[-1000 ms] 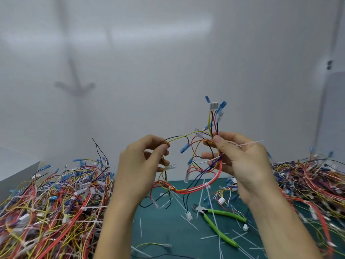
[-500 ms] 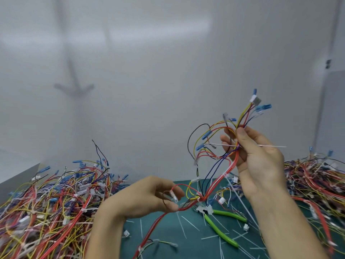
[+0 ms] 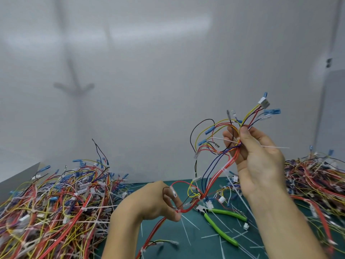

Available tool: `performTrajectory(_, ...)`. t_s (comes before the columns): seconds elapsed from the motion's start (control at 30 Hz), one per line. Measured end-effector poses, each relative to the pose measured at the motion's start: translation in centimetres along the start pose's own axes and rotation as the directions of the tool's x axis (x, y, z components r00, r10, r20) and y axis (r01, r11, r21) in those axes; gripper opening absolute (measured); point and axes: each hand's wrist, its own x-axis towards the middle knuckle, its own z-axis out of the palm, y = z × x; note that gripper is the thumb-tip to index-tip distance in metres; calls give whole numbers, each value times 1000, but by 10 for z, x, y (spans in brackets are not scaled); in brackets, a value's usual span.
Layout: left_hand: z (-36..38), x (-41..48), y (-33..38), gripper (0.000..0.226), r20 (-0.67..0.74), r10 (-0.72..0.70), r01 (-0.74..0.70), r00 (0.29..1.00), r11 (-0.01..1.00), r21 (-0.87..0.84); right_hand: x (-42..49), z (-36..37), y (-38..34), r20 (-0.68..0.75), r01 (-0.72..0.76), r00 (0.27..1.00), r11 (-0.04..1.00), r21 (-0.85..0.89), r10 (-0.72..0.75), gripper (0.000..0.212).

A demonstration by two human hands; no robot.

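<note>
Two hands hold one wire bundle stretched between them above the mat.

The right hand (image 3: 261,163) is raised and pinches the wire bundle (image 3: 217,177) between thumb and fingers near its top, where a white plug (image 3: 263,103) and blue terminals fan out above the thumb. A thin white cable tie (image 3: 274,147) sticks out sideways past that hand. The left hand (image 3: 155,202) sits lower, just over the green mat (image 3: 164,234), with its fingers curled round the red wires of the bundle's lower part, and the tail hangs down below it. Green-handled cutters (image 3: 220,228) lie on the mat under the bundle among loose tie offcuts. A left pile of wires (image 3: 56,199) and a right pile of wires (image 3: 317,182) flank the mat.
</note>
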Motion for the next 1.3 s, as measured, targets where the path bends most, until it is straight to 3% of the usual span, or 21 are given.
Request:
performTrajectory(0.3, -1, 5, -7, 15, -192, -33, 42, 981, 998, 47, -1, 0, -1, 10, -5, 1000, 1000, -3, 5, 10)
performTrajectory(0.47, -4, 5, -13, 5, -414, -86, 74, 906, 996, -46, 0, 0, -3, 24, 7, 1000, 1000, -7, -6, 11)
performTrajectory(0.53, -4, 5, -14, 5, -499, -177, 79, 848, 974, -211, 0, -1, -4, 38, 7, 999, 1000, -17, -7, 12)
performTrajectory(0.63, -8, 5, -8, 9, -562, -300, -70, 771, 837, -542, -1, 0, -3, 65, -37, 997, 995, -90, 43, 13)
performTrajectory(0.73, -13, 3, -2, 13, -581, -344, -223, 738, 689, -690, -3, 0, -1, 97, -97, 988, 972, -216, 121, 9)
performTrajectory(0.87, -18, -3, 10, 18, -545, -329, -391, 771, 429, -814, -4, 1, 2, 114, -97, 985, 956, -278, 133, 11)
performTrajectory(1.0, -28, -9, 25, 24, -537, -286, -554, 794, 24, -832, -4, 1, 2, 128, -134, 978, 969, -208, 162, 11)
performTrajectory(1.07, -29, -11, 31, 24, -563, -271, -607, 781, -112, -787, -4, 1, 2, 133, -165, 973, 972, -168, 189, 7)
performTrajectory(1.17, -27, -14, 41, 21, -618, -278, -674, 735, -201, -711, -5, 3, 3, 139, -190, 968, 971, -148, 210, 5)
performTrajectory(1.3, -22, -12, 52, 21, -687, -324, -759, 650, -219, -614, -6, 4, 5, 149, -188, 966, 971, -147, 210, 5)
